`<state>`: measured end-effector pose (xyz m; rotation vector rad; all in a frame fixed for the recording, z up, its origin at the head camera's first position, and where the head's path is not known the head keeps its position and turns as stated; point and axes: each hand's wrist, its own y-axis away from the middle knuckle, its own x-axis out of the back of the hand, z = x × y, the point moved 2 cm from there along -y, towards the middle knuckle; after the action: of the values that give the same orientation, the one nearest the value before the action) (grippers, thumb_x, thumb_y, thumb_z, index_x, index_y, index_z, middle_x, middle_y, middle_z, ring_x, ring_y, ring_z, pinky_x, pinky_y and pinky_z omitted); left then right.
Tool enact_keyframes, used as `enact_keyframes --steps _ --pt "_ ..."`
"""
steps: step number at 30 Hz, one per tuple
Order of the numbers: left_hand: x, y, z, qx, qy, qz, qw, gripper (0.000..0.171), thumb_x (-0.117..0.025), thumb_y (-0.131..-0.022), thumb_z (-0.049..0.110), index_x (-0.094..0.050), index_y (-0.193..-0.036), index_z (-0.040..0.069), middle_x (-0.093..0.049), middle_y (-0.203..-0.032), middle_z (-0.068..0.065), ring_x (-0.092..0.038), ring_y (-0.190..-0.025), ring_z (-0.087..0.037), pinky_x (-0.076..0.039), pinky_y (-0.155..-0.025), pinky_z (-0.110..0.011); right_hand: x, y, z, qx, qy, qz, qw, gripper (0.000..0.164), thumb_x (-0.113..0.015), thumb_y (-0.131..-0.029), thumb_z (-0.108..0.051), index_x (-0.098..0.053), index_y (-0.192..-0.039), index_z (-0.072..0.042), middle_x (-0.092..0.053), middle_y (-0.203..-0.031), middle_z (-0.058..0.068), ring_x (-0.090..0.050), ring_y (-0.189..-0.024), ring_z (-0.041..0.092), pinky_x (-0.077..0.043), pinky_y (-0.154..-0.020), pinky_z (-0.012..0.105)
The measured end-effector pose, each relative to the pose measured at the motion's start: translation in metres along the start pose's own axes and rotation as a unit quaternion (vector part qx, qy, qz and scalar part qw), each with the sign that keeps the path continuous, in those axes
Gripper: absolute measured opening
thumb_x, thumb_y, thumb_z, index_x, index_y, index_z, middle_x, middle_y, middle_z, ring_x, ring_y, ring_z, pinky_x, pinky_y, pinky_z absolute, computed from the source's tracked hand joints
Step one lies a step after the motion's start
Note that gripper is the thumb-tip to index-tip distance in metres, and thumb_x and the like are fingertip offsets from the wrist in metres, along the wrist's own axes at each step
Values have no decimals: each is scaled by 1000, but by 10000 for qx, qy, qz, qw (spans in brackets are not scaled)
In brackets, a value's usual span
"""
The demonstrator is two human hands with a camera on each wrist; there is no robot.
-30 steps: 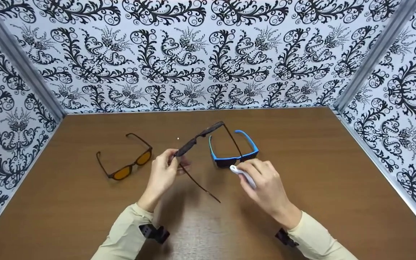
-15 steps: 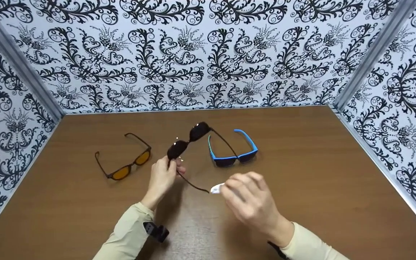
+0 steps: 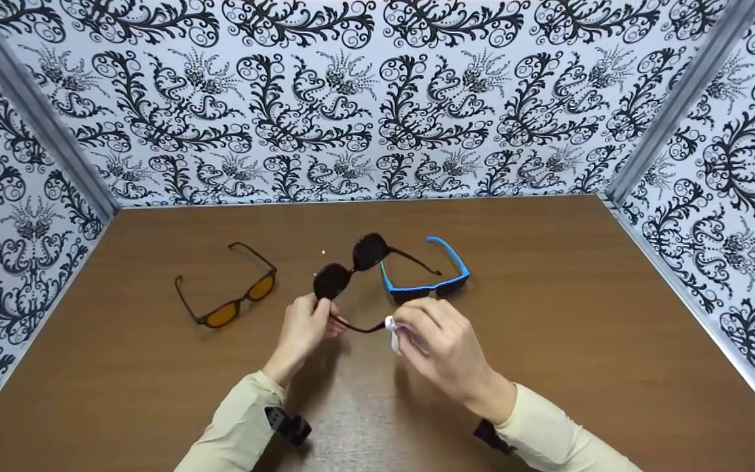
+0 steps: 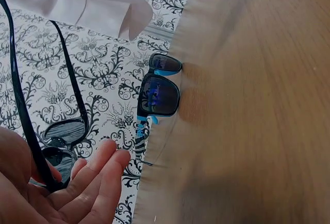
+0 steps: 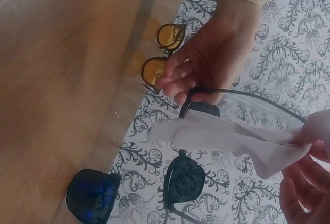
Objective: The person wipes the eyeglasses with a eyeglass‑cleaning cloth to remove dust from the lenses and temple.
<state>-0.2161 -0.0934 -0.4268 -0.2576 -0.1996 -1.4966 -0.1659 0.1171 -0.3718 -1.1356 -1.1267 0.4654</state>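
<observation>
My left hand (image 3: pixel 305 328) pinches dark sunglasses (image 3: pixel 332 280) at the corner where lens frame and temple meet, holding them up over the table with both temples unfolded. In my right hand (image 3: pixel 446 344) is a white cloth (image 3: pixel 392 333), pinched around the tip of the near temple. The right wrist view shows the cloth (image 5: pixel 232 139) hanging in loose folds and covering part of the sunglasses. Behind my right hand, blue-framed sunglasses (image 3: pixel 410 289) with dark lenses sit on the table, partly overlapped by the held pair in the head view.
Glasses with orange lenses (image 3: pixel 222 314) lie unfolded on the left of the brown wooden table (image 3: pixel 580 314). White walls with a black scroll pattern (image 3: pixel 351 118) enclose the back and both sides.
The held sunglasses have turned so their lenses face the head camera. My right hand has moved left with the cloth, from beside the blue pair to the near temple's tip.
</observation>
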Motion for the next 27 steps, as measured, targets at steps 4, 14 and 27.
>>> enact_keyframes --steps 4,14,27 --pt "0 0 0 13 30 -111 9999 26 -40 -92 2 -61 -83 -10 -68 -68 -15 -68 -59 -23 -57 -54 -30 2 -1 2 -139 -13 4 9999 18 -64 -79 -1 -64 -97 -6 -62 -92 1 -60 -76 16 -46 -63 26" --pt "-10 8 7 245 458 -709 9961 26 -40 -92 3 -61 -82 -11 -67 -68 -23 -69 -60 -28 -58 -56 -37 -6 -2 8 -687 3 -260 9973 23 -69 -76 4 -62 -96 -5 -61 -91 3 -60 -80 18 -51 -69 30" --pt "-43 27 22 521 943 -1581 9815 24 -40 -93 7 -57 -82 -6 -64 -59 -17 -64 -49 -18 -56 -50 -32 -35 -1 27 -1180 629 -936 9866 17 -72 -78 -2 -63 -93 -7 -59 -86 3 -60 -76 19 -53 -63 34"
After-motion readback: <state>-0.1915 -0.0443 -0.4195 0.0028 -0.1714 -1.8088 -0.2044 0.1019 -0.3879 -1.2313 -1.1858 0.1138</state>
